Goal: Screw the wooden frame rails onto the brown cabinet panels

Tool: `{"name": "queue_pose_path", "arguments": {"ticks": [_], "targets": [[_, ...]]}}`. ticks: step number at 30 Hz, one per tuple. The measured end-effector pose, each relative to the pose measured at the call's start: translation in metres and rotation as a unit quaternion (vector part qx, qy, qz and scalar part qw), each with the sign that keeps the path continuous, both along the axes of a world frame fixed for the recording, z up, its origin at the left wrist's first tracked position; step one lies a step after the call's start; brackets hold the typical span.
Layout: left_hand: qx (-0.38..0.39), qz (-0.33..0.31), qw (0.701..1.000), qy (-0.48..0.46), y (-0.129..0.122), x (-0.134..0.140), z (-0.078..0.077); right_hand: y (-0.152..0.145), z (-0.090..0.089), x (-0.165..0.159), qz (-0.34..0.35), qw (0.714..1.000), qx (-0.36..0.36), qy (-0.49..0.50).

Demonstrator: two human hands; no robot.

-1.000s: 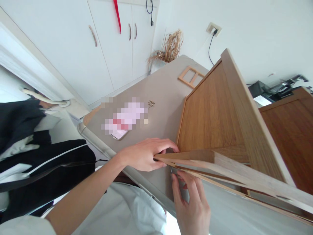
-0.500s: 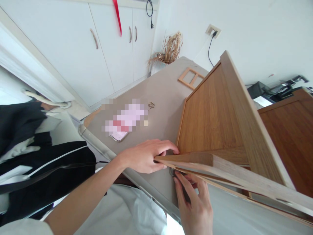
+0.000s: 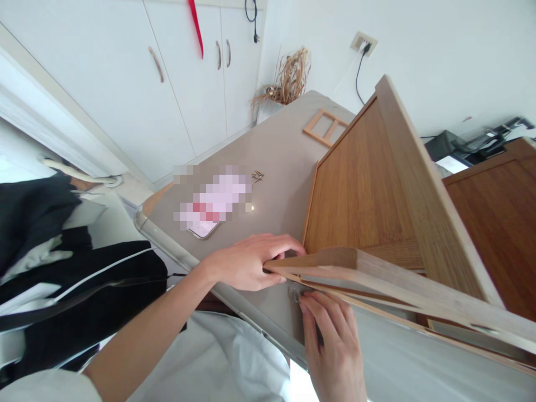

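My left hand [image 3: 251, 261] is closed around the near end of a pale wooden rail [image 3: 310, 261], its fingers reaching over toward a brown wooden panel [image 3: 360, 190]. Rail and panel belong to one wooden piece of furniture that stands tilted in view. Just below the rail, my right hand [image 3: 333, 335] pinches a small, greyish, shiny thing [image 3: 295, 294] close to the lower edge of the wood. Blur and the fingers hide what kind of thing it is. Behind the rail a gap between the wooden parts is visible.
Several small brass-coloured screws [image 3: 257, 176] lie on the grey-brown tabletop [image 3: 276, 195] beside a phone [image 3: 205, 228] with a pixelated screen. A small wooden frame [image 3: 324, 127] lies farther back. Dried plants [image 3: 291, 78] stand behind the table, near white cabinets [image 3: 180, 84].
My right hand's fingers have drawn closer together and turned slightly around the small shiny thing. My left hand keeps its hold on the rail. The view has shifted a little.
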State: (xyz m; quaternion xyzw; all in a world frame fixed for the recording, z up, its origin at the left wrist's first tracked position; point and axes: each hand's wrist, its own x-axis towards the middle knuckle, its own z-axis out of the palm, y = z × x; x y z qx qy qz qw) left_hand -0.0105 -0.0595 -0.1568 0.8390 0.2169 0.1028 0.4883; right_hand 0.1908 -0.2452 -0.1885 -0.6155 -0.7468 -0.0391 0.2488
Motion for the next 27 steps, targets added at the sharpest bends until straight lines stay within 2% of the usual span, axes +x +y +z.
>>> {"name": "queue_pose_path", "arguments": {"ticks": [7, 27], "targets": [[-0.003, 0.004, 1.000, 0.003, 0.000, 0.001, 0.000, 0.008, 0.010, -0.016, -0.037, 0.999, 0.005, -0.014], [0.002, -0.008, 1.000, -0.022, 0.001, 0.000, -0.007, 0.008, 0.006, -0.016, -0.046, 0.999, 0.001, 0.005]]}}
